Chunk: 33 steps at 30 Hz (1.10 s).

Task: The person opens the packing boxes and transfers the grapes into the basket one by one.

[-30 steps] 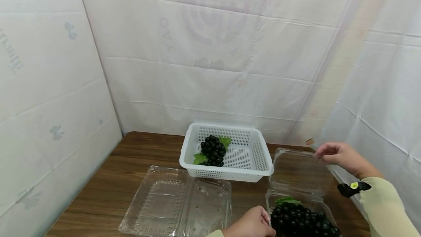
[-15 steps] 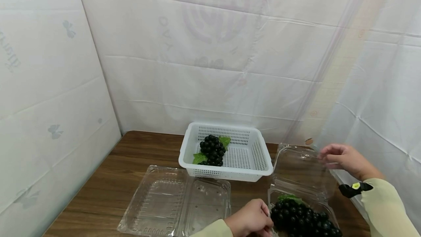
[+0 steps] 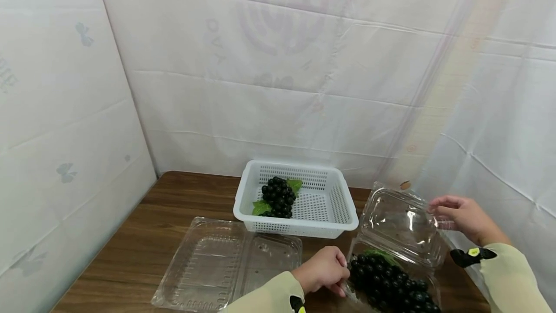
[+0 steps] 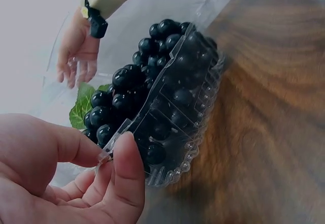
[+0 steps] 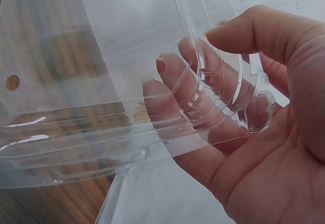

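A clear plastic clamshell container (image 3: 349, 298) stands with its lid raised at the front right in the head view. Dark grapes (image 3: 384, 279) with a green leaf (image 3: 379, 255) fill its base. Thumb and fingers of my left hand (image 3: 325, 268) pinch the base's rim at a corner; the left wrist view shows this hand (image 4: 76, 178) close up beside the grapes (image 4: 122, 102). With my right hand (image 3: 462, 217) I hold the lid (image 3: 397, 221) by its outer corner. In the right wrist view the fingers (image 5: 175, 84) show through the plastic, with the thumb on the other side.
A white perforated basket (image 3: 299, 225) holding another grape bunch (image 3: 278, 198) with leaves stands at the back of the wooden table (image 3: 126, 235). A second clear clamshell (image 3: 208, 264) lies spread open at front left. White sheets (image 3: 278, 86) hang behind and along both sides.
The lid has tilted up further as my right hand lifted its edge slightly. My left hand has moved away from me along with the container's base, which has shifted and turned a little.
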Each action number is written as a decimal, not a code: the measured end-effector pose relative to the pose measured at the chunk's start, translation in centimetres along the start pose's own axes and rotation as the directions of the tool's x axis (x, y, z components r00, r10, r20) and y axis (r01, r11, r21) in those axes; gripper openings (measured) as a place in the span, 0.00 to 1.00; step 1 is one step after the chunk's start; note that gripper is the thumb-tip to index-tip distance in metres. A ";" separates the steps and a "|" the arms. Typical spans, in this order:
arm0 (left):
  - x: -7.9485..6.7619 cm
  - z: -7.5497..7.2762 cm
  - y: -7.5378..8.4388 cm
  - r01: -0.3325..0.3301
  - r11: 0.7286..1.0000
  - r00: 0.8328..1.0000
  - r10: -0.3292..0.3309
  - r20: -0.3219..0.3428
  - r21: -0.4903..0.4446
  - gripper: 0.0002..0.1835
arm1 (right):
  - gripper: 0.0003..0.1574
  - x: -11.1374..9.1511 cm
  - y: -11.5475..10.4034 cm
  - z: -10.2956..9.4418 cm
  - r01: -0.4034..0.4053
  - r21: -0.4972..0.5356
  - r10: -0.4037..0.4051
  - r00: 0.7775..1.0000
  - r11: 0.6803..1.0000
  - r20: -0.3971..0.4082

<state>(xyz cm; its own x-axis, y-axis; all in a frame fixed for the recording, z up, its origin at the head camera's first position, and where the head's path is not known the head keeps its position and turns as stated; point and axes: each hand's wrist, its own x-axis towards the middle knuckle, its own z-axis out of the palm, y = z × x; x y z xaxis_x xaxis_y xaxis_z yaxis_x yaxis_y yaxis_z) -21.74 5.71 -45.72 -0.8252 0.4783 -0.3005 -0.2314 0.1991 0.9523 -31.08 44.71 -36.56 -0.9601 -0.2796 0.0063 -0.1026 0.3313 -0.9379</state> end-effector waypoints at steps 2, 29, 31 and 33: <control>0.1 -0.3 0.1 -0.002 1.000 1.000 0.003 -0.017 0.026 0.08 | 0.18 -0.1 0.2 0.0 -0.013 0.035 0.013 1.000 0.999 -0.005; -0.3 -4.1 0.7 -0.100 0.945 0.978 0.151 -0.146 0.312 0.08 | 0.27 -4.6 4.2 1.5 -0.258 0.183 0.245 0.965 0.949 0.089; -0.2 -4.3 0.6 -0.108 0.940 0.976 0.163 -0.146 0.325 0.08 | 0.27 -4.9 4.8 1.7 -0.263 0.213 0.244 0.964 0.941 0.108; -0.2 -4.5 0.6 -0.111 0.935 0.975 0.167 -0.144 0.336 0.07 | 0.25 -5.3 5.4 2.0 -0.275 0.252 0.253 0.960 0.928 0.117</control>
<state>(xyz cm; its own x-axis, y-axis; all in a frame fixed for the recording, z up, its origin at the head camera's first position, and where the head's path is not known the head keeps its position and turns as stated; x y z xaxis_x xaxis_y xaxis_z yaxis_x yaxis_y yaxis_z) -23.99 1.91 -44.90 -0.9176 0.3769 -0.1261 0.0482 0.4205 0.9060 -26.01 46.17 -42.35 -0.9177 -0.2897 -0.2718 0.2344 0.1574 -0.9593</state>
